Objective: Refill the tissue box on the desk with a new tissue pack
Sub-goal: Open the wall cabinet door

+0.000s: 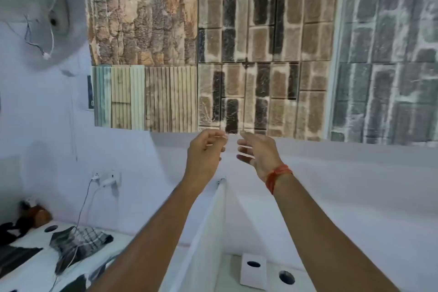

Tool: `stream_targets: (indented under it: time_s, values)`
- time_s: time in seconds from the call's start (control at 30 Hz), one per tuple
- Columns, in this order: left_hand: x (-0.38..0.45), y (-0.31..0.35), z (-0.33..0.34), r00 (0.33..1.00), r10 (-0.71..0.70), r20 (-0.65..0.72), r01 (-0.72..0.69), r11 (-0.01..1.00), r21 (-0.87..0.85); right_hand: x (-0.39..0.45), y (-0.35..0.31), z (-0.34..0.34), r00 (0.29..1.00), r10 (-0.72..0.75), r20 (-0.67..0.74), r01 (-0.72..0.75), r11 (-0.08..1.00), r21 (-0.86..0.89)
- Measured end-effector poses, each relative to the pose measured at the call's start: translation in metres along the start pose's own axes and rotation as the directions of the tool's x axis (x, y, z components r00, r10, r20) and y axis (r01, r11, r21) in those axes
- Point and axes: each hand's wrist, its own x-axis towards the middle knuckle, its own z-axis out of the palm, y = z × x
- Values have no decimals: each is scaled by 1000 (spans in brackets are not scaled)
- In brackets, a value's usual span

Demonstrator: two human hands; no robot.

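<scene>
Both hands are raised before the wall at 12 o'clock, well above the desk (237, 265). The left hand (205, 149) is loosely curled, fingers bent together, nothing clamped; the right hand (257, 152) is opened, fingers apart, with a red thread band (278, 176) at the wrist. The white tissue box (252, 271) is seen upright on the desk at 6 o'clock, beside a white partition (208, 232).
</scene>
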Motion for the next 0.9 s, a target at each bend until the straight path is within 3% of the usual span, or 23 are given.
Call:
stream_targets:
  time_s: [0.1,0.17,0.33,0.43,0.53,0.73,0.9]
  values:
    - [37,-27,-16,997,-74,-3,74,996,54,42,17,28,971,238,-7,-235,963,128]
    - [67,-47,-26,992,-128,-1,128,988,85,70,24,46,949,314,10,-308,924,225]
    - [127,-79,-40,961,-273,42,261,948,179,112,31,69,928,368,-48,-306,832,463]
    - [142,-94,-37,948,-314,54,300,936,182,116,39,72,932,345,-113,-264,858,442]
    - [138,-97,-27,950,-309,37,307,950,63,109,44,71,939,303,-163,-216,888,405]
    - [105,-77,-16,968,-248,-36,228,931,-286,70,41,65,945,275,-175,-188,898,398]
    - [20,-48,-9,969,84,-234,-138,965,-223,4,19,40,958,273,-85,-234,919,316]
